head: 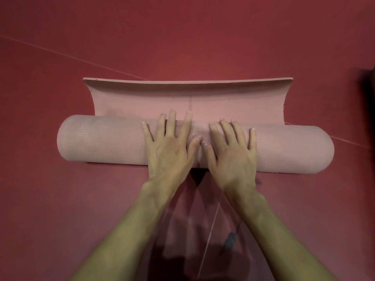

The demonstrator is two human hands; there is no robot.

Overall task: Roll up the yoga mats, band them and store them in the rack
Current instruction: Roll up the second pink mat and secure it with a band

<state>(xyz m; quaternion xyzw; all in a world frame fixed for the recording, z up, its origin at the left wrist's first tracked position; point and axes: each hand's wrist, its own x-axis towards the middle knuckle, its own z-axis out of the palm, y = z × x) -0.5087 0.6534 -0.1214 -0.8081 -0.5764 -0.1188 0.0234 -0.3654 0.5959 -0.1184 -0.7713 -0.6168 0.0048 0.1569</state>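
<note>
Looking down on a red floor filling the frame; seeing a thin pale line crossing it diagonally from upper left to middle right, a dark shape cutting in at the right edge, a small dark object lying blurred near bottom centre

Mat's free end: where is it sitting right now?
In the head view the free end lies centre frame on the red floor, its edge curling up just beyond the roll, which the left hand and right hand press at its middle.
</note>
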